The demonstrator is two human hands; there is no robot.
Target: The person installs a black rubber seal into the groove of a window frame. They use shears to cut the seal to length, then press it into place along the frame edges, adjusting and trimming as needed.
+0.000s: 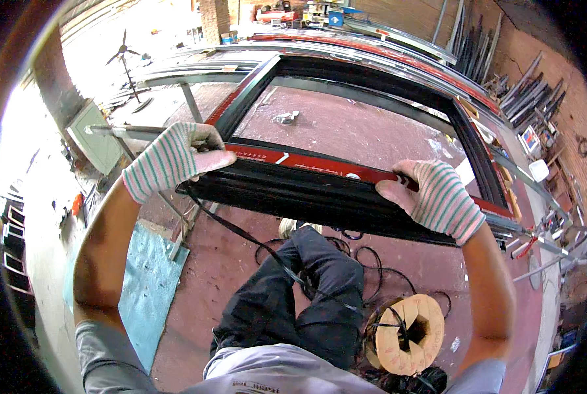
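A rectangular black window frame (273,190) with red film along its faces lies across supports in front of me. My left hand (178,157), in a striped work glove with bare fingertips, grips its near rail by the left corner, thumb on top. Toward the right end of the same rail, my right hand (431,194), gloved alike, has its fingers curled over the edge and its thumb on the near side. From below the left corner a black rubber strip (237,231) hangs past my legs to the floor. What lies under my fingertips is hidden.
A cardboard spool (427,338) stands on the floor at my right, with black strip coiled around it. Metal stand legs (183,230) and a light-blue sheet (150,282) are on the left. Long profiles (372,49) lie behind the frame; a fan (126,56) stands far left.
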